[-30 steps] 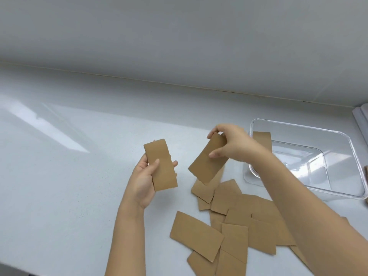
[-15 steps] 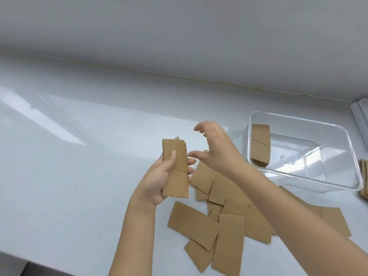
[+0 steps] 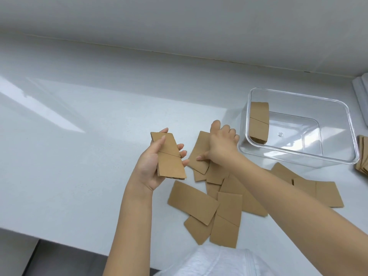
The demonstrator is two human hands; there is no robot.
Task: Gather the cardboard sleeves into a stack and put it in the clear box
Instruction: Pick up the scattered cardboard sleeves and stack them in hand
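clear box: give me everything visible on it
The clear box is a see-through rectangular tub, plastic by the look, with rounded corners and a thick rim, no lid in view. It sits upright on the white counter, at the right, beyond the loose cardboard sleeves. Inside, a small stack of sleeves stands on end against its left wall; the rest of the floor is bare. The right hand is just left of it, not touching.

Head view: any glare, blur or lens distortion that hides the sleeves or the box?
Head view: a bright window reflection streaks the white counter at left, clear of the work; the clear box shows small highlights, yet the sleeves inside read plainly; the wall seam bows from the wide-angle lens; both hands look sharp; shadows are soft.
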